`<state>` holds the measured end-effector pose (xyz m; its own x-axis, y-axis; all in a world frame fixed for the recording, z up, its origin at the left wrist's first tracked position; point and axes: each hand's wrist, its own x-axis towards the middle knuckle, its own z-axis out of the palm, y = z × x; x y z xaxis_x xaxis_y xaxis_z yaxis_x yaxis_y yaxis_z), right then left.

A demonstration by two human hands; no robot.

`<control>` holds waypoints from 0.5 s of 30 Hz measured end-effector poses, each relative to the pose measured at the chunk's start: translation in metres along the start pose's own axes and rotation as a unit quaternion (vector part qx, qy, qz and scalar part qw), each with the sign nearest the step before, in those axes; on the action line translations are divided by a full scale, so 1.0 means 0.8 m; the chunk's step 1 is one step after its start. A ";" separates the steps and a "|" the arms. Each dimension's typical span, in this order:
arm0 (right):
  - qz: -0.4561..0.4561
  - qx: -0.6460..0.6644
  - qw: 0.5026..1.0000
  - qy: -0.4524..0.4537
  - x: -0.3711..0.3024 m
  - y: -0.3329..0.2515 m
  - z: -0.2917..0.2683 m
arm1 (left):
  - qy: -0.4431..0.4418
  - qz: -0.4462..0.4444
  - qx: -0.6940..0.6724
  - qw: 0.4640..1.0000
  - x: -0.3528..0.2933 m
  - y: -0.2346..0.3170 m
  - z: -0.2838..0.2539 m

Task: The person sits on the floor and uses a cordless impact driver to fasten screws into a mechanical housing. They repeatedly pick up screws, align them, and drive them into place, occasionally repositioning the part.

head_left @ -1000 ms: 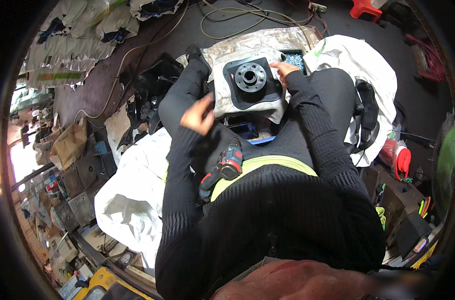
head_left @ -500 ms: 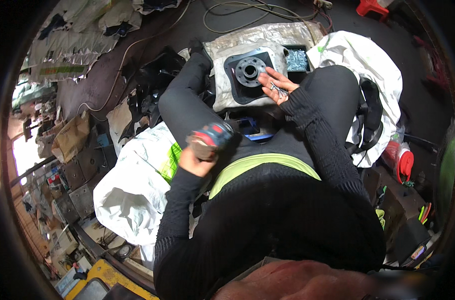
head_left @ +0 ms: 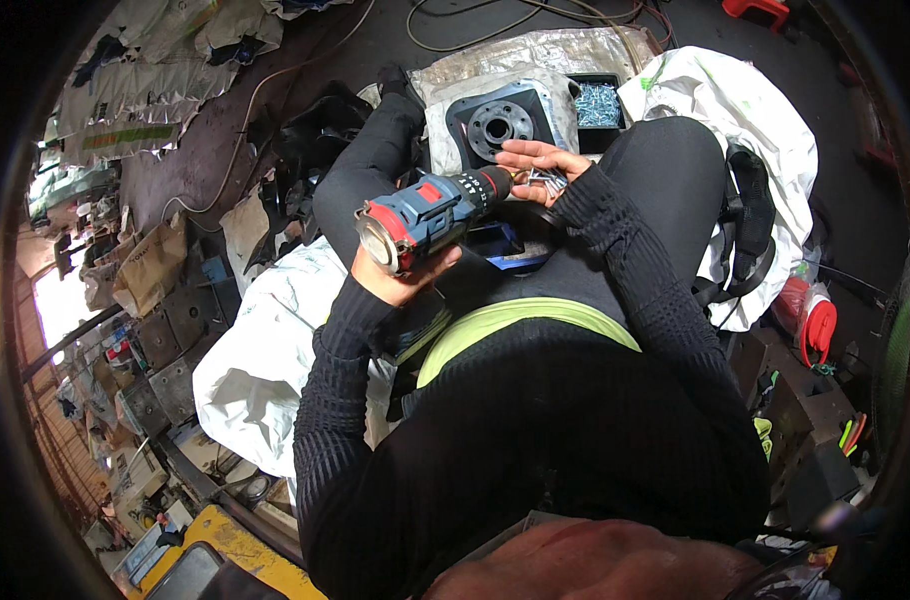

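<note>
My left hand (head_left: 403,286) is wrapped round the grip of a blue, red and black cordless drill (head_left: 423,222). The drill's nose points right, its tip close to my right palm. Several silver screws (head_left: 548,181) lie in my right hand (head_left: 537,157), which is cupped palm up with its fingers stretched out. Just beyond that hand sits a grey round flange (head_left: 499,122) with a central hole and a ring of smaller holes. It rests on a dark square plate (head_left: 459,108) with rounded corners, over a pale padded cover (head_left: 563,88). The drill and my right hand hide the plate's near part.
Right of the plate, a dark tray (head_left: 603,143) holds many loose screws. A blue-edged object (head_left: 520,262) lies between my legs. White sacks (head_left: 260,375) flank both legs. Cables (head_left: 415,30) cross the far floor, and a red-lidded container (head_left: 820,330) stands at right.
The drill has swung up and right from beside my left thigh to my right hand. My right hand has shifted slightly left and still holds the screws.
</note>
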<state>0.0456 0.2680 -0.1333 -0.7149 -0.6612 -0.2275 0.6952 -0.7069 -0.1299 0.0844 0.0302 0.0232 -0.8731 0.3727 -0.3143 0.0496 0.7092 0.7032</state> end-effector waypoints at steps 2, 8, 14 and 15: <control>0.007 0.019 0.999 -0.026 0.002 0.000 -0.003 | -0.017 -0.029 0.004 0.999 0.001 0.002 0.003; -0.004 0.016 0.999 -0.033 0.008 0.001 -0.012 | -0.006 -0.004 0.002 1.000 -0.006 0.003 0.001; -0.012 -0.123 0.989 0.079 -0.005 0.004 0.012 | -0.018 -0.190 -0.135 0.972 -0.013 0.010 -0.019; -0.013 -0.128 0.987 0.091 -0.003 0.006 0.005 | -0.010 -0.173 -0.138 0.975 -0.014 0.009 -0.019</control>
<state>0.0504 0.2647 -0.1295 -0.7234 -0.5715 -0.3875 0.6899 -0.6207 -0.3726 0.0870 0.0224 0.0413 -0.8044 0.1529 -0.5741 -0.3816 0.6076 0.6965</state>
